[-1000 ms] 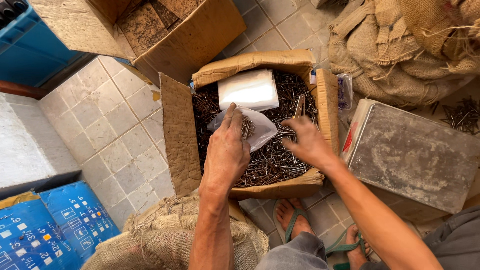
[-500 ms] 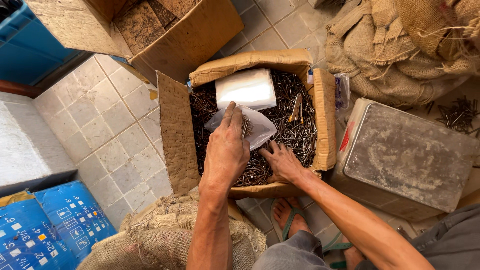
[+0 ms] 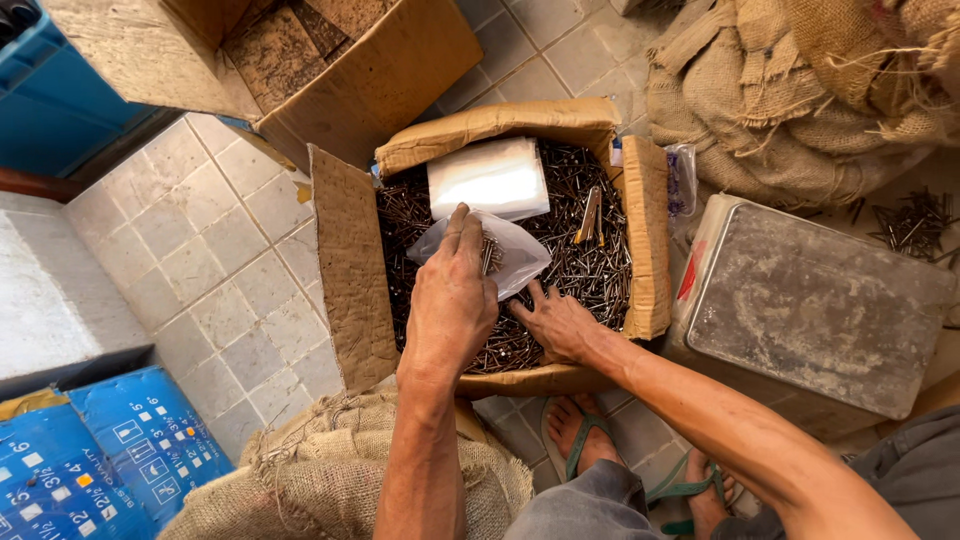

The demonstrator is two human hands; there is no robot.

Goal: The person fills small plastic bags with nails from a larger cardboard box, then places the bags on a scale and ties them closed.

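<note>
An open cardboard box (image 3: 350, 270) on the tiled floor is full of dark nails (image 3: 590, 270). My left hand (image 3: 452, 300) holds open a clear plastic bag (image 3: 515, 255) that has some nails inside it. My right hand (image 3: 556, 322) rests palm down on the nail pile at the box's near edge, fingers spread into the nails just below the bag. A stack of white plastic bags (image 3: 488, 178) lies on the nails at the far side. A small metal tool (image 3: 590, 215) pokes out of the pile.
A metal tin (image 3: 820, 300) stands to the right of the box. Burlap sacks lie at top right (image 3: 800, 90) and at the near edge (image 3: 340, 470). Another cardboard box (image 3: 330, 60) and blue cartons (image 3: 90, 450) sit to the left. Loose nails (image 3: 915, 225) lie far right.
My right hand came down from above the pile's right side to the near edge and now presses into the nails below the bag. My left hand has kept the bag in place.
</note>
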